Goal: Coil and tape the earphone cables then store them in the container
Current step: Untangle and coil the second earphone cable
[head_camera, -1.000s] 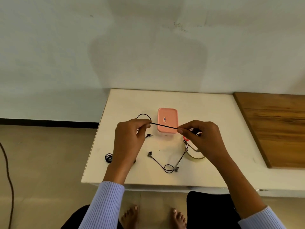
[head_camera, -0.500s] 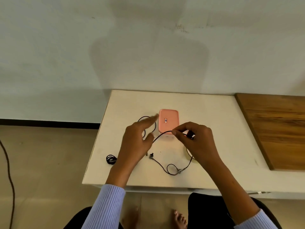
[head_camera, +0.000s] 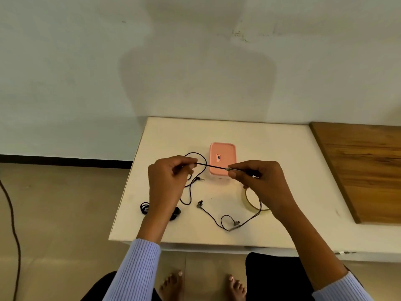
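Observation:
A black earphone cable (head_camera: 211,166) is stretched taut between my two hands above the white table (head_camera: 293,153). My left hand (head_camera: 168,181) pinches one part of it, my right hand (head_camera: 258,181) pinches another. The rest of the cable loops on the table below, with an earbud (head_camera: 199,204) lying loose and a second one (head_camera: 236,223) nearer the front edge. A closed pink container (head_camera: 222,158) sits just behind the taut stretch. A roll of clear tape (head_camera: 252,200) lies under my right hand. A coiled black cable (head_camera: 144,208) rests at the table's left edge.
A wooden board (head_camera: 364,168) adjoins the table on the right. A wall stands close behind. A dark cord (head_camera: 10,209) runs across the floor at the left. My knees and bare feet are below the table's front edge.
Half a second ago the cable hung slack between my hands, which were closer together. Now my hands have pulled apart and the stretch between them is taut again.

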Tool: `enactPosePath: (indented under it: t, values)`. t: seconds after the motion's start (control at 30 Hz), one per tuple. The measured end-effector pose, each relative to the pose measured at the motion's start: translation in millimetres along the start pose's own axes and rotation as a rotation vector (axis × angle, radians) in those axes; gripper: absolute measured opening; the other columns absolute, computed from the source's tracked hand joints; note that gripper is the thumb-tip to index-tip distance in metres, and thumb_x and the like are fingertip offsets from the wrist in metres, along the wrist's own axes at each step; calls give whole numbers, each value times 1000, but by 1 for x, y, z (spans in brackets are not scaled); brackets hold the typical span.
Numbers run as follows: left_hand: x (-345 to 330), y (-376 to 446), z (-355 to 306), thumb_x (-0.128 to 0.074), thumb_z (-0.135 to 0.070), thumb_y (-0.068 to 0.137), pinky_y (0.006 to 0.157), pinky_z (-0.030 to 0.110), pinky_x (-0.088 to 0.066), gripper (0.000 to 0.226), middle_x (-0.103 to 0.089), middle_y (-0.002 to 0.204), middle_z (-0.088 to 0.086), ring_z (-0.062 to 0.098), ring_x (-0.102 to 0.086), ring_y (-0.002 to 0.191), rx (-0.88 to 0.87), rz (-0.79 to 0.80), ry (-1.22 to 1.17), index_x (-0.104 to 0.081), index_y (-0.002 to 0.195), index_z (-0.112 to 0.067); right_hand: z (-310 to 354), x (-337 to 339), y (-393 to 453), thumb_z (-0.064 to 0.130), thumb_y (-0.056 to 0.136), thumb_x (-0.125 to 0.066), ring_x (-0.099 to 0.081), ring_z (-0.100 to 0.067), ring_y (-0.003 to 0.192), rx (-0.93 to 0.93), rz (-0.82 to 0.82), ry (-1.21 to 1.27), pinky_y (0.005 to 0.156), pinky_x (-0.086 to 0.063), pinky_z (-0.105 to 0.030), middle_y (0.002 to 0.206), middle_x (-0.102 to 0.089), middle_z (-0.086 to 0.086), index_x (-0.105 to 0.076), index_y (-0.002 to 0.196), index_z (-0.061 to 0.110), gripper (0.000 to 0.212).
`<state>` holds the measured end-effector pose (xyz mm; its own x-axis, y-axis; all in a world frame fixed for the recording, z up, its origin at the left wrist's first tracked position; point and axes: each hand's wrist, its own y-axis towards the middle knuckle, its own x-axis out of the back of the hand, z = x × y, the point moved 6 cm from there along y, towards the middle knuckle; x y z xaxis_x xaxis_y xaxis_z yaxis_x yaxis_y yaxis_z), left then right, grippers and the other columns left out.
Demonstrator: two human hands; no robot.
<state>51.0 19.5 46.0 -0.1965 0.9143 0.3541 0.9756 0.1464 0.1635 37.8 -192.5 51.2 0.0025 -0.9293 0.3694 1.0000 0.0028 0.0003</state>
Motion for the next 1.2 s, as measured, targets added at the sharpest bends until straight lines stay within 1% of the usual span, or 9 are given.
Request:
enactPosePath:
  t: [0.1,0.2,0.27,0.33,0.47,0.6,0.83,1.03,1.2]
  values:
    - [-2,-1,4,-62,0,85,75,7,-49,24,-74,85,-6,4,-69,80,41,-4,44,-75,90,-19,1,-5,-1,2,86,-62,-63,4,68,-21,65,73,64,-46,-9,83,-71,3,-71,103,10,21]
    - [-5,-2,-2,-49,5,89,75,-5,-38,40,-65,114,-9,-6,-58,82,44,11,106,-65,119,-14,0,-8,0,2,86,-61,-68,-7,73,-31,57,95,67,-51,-15,86,-74,-4,-70,102,7,18]
    - [-14,-5,-12,-49,1,90,78,-4,-37,41,-56,119,-15,-6,-58,84,13,93,61,-60,126,-16,0,-10,1,6,83,-66,-70,-14,71,-44,27,105,66,-53,-19,83,-75,-5,-69,96,5,13]
    - [-27,-8,-19,-58,-10,91,84,2,-40,27,-64,113,-15,-3,-62,97,-30,185,6,-68,115,-18,2,-14,1,6,79,-71,-70,-16,68,-47,-6,135,64,-53,-19,78,-74,-5,-67,90,5,11]
    - [-35,-7,-18,-66,-25,87,85,24,-50,14,-74,89,-6,6,-67,90,-40,248,-82,-74,93,-16,11,-17,1,7,77,-73,-69,-18,65,-37,-62,213,62,-54,-20,74,-73,-7,-69,84,10,8]
    - [-28,-2,-23,-67,-20,87,82,22,-51,9,-74,84,-5,8,-67,86,-18,183,-158,-74,88,-15,15,-19,1,9,77,-73,-70,-22,68,-36,-44,210,67,-58,-26,77,-73,-10,-69,86,10,10]
    - [-14,-1,-45,-61,-21,91,79,19,-50,9,-71,85,-4,9,-65,88,-121,106,-74,-66,88,-15,33,-7,-4,16,69,-80,-66,0,64,9,-80,8,64,-47,-9,71,-72,8,-75,76,18,9]
    - [-9,-8,-66,-57,-22,93,78,14,-48,11,-70,86,1,12,-65,86,-209,77,-63,-62,89,-12,49,2,-15,17,63,-83,-65,-1,60,29,-186,37,57,-44,-7,67,-72,8,-76,74,16,13]
    - [-2,-8,-75,-53,-21,96,78,14,-49,12,-69,85,-2,8,-65,86,-220,69,-79,-60,90,-13,57,-2,-14,11,78,-71,-67,-5,61,44,-48,69,61,-47,-9,73,-73,-1,-75,86,10,8]
